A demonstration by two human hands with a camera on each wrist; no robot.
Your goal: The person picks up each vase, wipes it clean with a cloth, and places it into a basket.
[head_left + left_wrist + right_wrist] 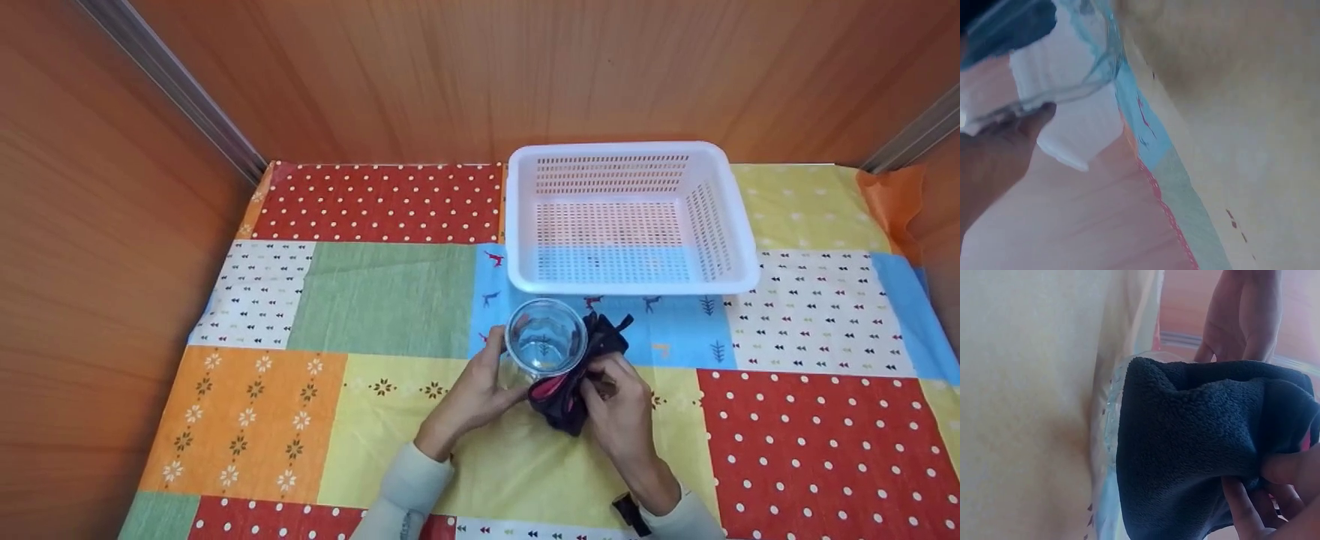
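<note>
A clear glass jar (546, 356), its round mouth facing up, stands in the middle of the table in the head view. My left hand (476, 386) holds it from the left side, thumb and fingers around the glass. In the left wrist view, part of the glass jar (1107, 48) and the thumb side of the left hand (994, 169) show. A dark fleecy cloth (1185, 450) with a pink patch covers the jar's near right side. My right hand (622, 409) pinches this cloth between thumb and fingers, bunching it against the glass.
Just behind the jar sits a white plastic basket (634, 288) with slotted walls. A patchwork tablecloth (397, 300) covers the table. Wooden panels (375, 82) enclose the back and sides.
</note>
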